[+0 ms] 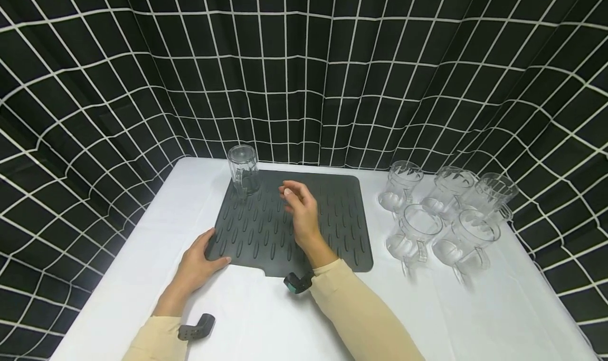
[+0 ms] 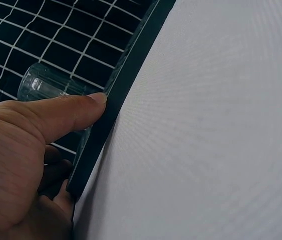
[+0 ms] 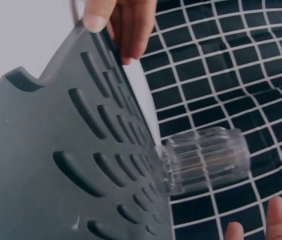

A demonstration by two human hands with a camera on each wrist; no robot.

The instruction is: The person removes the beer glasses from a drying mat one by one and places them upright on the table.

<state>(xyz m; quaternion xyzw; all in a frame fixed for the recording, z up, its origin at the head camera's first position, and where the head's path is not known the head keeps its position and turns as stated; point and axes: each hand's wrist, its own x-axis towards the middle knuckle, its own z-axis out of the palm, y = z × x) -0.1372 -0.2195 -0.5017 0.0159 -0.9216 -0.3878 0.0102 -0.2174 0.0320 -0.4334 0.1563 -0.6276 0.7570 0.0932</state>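
Observation:
A dark grey ribbed rubber mat (image 1: 290, 224) lies on the white table. My left hand (image 1: 197, 263) rests at its near left corner, the thumb touching the front edge and the fingers along the left side. Over the middle of the mat, my right hand (image 1: 301, 210) is raised with loosely bent fingers and holds nothing. A clear glass mug (image 1: 243, 165) stands on the mat's far left corner, seemingly bottom up, its handle towards me. In the right wrist view the mug (image 3: 206, 160) is apart from my right fingertips (image 3: 276, 215).
Several clear mugs stand grouped on the right of the table, among them a near one (image 1: 420, 226) and a far one (image 1: 404, 179). A black curtain with a white grid (image 1: 304, 76) encloses the back and sides. White cloth (image 1: 266, 319) covers the table.

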